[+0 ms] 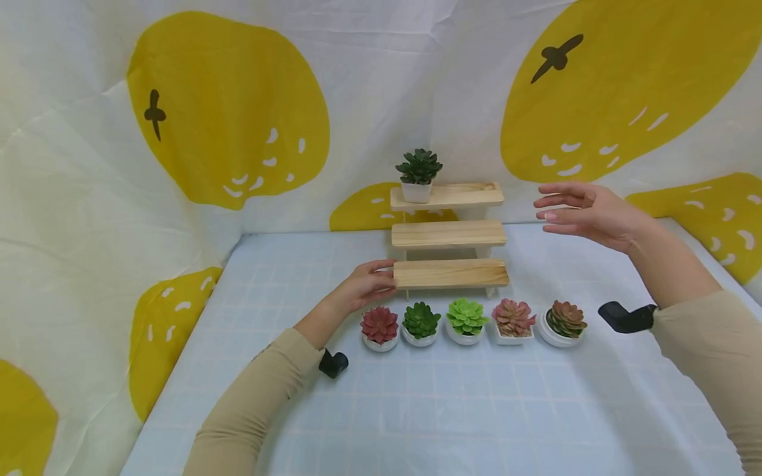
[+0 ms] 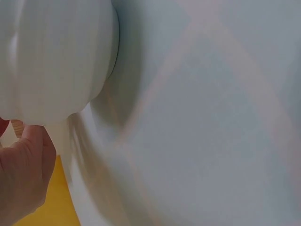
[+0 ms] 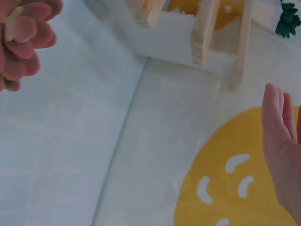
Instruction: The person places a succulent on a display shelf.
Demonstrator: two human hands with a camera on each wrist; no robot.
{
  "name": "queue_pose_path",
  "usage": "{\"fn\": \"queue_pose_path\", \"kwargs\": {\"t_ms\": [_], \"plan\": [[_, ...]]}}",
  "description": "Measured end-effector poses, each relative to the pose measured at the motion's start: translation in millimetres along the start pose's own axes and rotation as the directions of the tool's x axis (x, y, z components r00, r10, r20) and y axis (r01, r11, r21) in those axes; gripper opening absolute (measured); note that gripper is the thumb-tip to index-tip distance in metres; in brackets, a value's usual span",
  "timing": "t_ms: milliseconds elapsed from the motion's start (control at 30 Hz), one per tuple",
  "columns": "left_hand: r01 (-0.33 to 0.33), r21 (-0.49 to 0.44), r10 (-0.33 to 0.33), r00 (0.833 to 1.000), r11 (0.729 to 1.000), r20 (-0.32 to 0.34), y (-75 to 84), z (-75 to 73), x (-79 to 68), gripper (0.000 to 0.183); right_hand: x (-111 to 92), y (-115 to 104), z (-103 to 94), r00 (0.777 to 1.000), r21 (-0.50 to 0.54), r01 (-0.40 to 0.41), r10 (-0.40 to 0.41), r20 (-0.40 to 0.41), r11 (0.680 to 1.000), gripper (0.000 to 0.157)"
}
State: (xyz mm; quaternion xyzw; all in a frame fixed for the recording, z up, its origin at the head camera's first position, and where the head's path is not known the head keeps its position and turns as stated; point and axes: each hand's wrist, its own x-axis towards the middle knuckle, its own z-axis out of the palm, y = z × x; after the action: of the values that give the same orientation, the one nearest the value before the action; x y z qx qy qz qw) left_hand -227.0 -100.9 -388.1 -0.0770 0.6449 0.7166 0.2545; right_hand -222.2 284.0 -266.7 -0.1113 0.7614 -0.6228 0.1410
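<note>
Closest are the sleeves (image 1: pixel 244 416), pushed back from the hands, maybe so that the cloth won't brush the plants. A small black piece (image 1: pixel 333 364) sticks out at the left wrist, and another black piece (image 1: pixel 627 318) at the right.

Next, five little succulents in white pots stand side by side on the table, right in front of the wooden stand (image 1: pixel 449 233). From the left they are a red succulent (image 1: pixel 379 325), a dark green succulent (image 1: pixel 421 321), a bright green succulent (image 1: pixel 467 317), a pink succulent (image 1: pixel 513 318) and a brown and green succulent (image 1: pixel 565 320). The pink one's pot is square. A neat row like that probably makes each one easy to see and reach.

Just past the red one, the left hand (image 1: pixel 368 287) grips the left end of the bottom shelf (image 1: pixel 450 274). I think that keeps the stand from sliding.

Farther off, the right hand (image 1: pixel 586 215) hangs in the air to the right of the stand. Its fingers are loose and hold nothing, and they don't touch the wood.

The stand is near the table's back edge, with its steps going up toward the back, likely so front plants won't hide back ones. On the top shelf (image 1: pixel 470 194), near its left end, a deep green succulent (image 1: pixel 419 165) sits upright in its white pot. Behind is a white cloth (image 1: pixel 411 73) with yellow fruit shapes (image 1: pixel 229 106).
</note>
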Motion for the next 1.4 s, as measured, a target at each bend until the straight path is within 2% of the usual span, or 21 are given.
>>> {"fn": "queue_pose_path", "kwargs": {"t_ms": [267,433,633,933,1233,1400], "plan": [[-0.003,-0.003,0.003,1.000,1.000,0.002,0.1,-0.1,1.8,0.056,-27.5,20.0,-7.5,0.997,-0.145,0.066,-0.061,0.036,0.987,0.043],[0.006,-0.010,-0.006,1.000,1.000,0.005,-1.1,1.1,2.4,0.056,-42.5,37.8,-11.6,0.997,-0.215,0.077,-0.071,0.035,0.974,0.046],[0.000,-0.012,0.000,1.000,1.000,0.001,-2.4,2.5,1.4,0.055,-61.1,59.6,-19.4,0.988,-0.203,0.144,-0.130,0.079,0.969,0.049],[-0.017,-0.019,0.018,1.000,1.000,0.017,-4.5,1.0,4.3,0.056,-87.2,89.5,-22.7,0.987,-0.271,0.160,-0.147,0.067,0.949,0.054],[-0.012,-0.021,0.012,1.000,1.000,0.010,-4.5,-1.1,4.2,0.056,-99.5,117.7,-20.0,0.989,-0.270,0.126,-0.099,0.113,0.954,0.056],[-0.011,-0.025,0.011,1.000,1.000,0.019,-3.3,-0.9,5.1,0.056,-100.6,129.8,-16.2,0.986,-0.227,0.120,-0.091,0.137,0.966,0.056]]}}
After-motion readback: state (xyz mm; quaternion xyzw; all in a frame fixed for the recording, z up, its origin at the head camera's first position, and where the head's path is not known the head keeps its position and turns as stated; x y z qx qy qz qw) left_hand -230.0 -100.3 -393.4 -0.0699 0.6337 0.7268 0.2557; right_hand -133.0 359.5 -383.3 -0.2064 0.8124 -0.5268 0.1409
